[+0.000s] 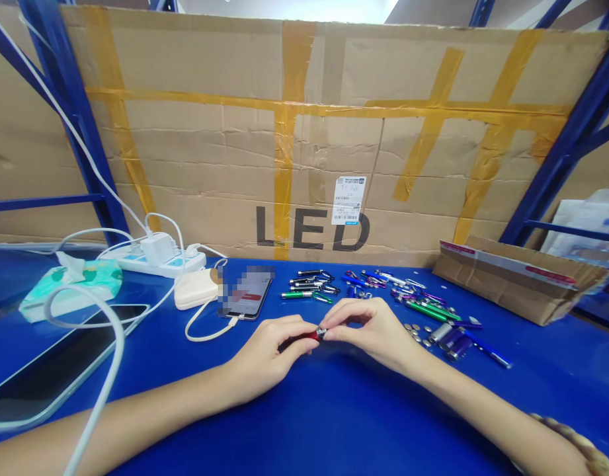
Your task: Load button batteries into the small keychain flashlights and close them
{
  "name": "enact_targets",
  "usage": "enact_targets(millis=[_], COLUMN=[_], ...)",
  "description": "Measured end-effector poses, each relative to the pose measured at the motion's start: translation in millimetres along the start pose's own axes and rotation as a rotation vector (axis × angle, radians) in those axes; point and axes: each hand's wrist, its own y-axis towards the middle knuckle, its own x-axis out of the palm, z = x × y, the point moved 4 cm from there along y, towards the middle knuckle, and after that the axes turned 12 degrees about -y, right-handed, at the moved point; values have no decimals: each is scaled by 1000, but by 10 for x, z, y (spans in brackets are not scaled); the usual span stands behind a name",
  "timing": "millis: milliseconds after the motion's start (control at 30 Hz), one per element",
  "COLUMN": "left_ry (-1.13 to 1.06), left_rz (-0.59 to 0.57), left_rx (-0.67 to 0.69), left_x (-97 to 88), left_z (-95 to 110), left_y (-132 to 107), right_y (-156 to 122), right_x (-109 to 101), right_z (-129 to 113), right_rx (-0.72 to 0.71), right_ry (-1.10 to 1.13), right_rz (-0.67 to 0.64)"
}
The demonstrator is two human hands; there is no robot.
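My left hand (269, 354) grips a small red keychain flashlight (309, 336) by its body, just above the blue table (334, 423). My right hand (371, 330) pinches the silver end (322, 332) of the same flashlight with thumb and forefinger. Both hands meet at the table's middle. Behind them lie several small coloured flashlights with clips (314, 285). To the right lie green and purple tubes (426, 309), blue tubes (455, 344) and several button cells (417, 332).
A phone (245, 295) on a cable lies left of the parts, beside a white power bank (195, 289) and a power strip (160, 259). A tissue pack (71, 284) and a tablet (51, 370) sit far left. A flattened cardboard box (512, 277) lies right. A taped cardboard wall (309, 132) stands behind.
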Motion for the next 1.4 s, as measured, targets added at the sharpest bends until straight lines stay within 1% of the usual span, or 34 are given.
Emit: enact_targets(millis=[133, 267, 400, 500, 600, 767, 867, 967, 1067, 1133, 1200, 1300, 1333, 1400], left_ry=[21, 13, 25, 32, 29, 39, 33, 37, 57, 85, 127, 213, 242, 293], left_rz=[74, 151, 150, 145, 139, 148, 173, 177, 147, 116, 72, 12, 5, 13], left_rx=[53, 76, 134, 155, 160, 174, 196, 211, 250, 286, 346, 450, 478, 525], left_x=[-16, -38, -26, -16, -12, -17, -26, -22, -2, 14, 31, 49, 48, 38], left_z=[8, 11, 23, 19, 14, 20, 25, 19, 22, 35, 67, 128, 144, 165], left_y=[-14, -41, -64, -78, -90, -100, -102, -106, -117, -127, -140, -162, -170, -188], right_y=[-6, -22, -34, -40, -49, -82, -118, -169, -203, -216, -227, -235, -231, -215], right_x=[10, 15, 2, -1, 0, -1, 1, 28, 54, 73, 101, 141, 150, 169], right_z=[-9, -31, -46, -71, -116, -201, -257, -311, -318, -301, -272, -220, -201, -142], right_rx=[-14, -50, -67, -92, -159, -339, -461, -582, -616, -613, -600, -518, -464, -292], right_ry=[-1, -20, -72, -125, -185, -283, -425, -679, -922, -980, -939, -740, -648, -441], right_rz=[4, 16, 50, 51, 52, 76, 66, 28, -1, -43, -114, -205, -221, -258])
